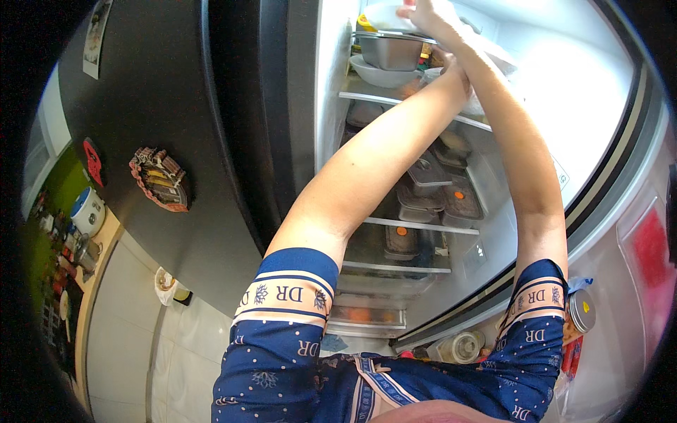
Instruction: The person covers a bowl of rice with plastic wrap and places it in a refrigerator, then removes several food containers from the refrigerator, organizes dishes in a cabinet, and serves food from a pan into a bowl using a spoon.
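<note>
Both my arms reach into the top of an open refrigerator, crossing near the wrists. My right hand is at the upper edge of the view, beside a white bowl; its fingers are blurred, with something red at their tips. My left hand is lower, partly hidden behind my right wrist, near clear plastic wrap; its grip is hidden. Left of the hands, a metal container sits above another white bowl on the glass shelf. A yellow item shows beside the upper bowl.
Lidded containers stand on the lower shelves, some with orange dots. The open fridge door at right holds jars. A dark door or panel with magnets stands at left, beyond it a wooden counter edge.
</note>
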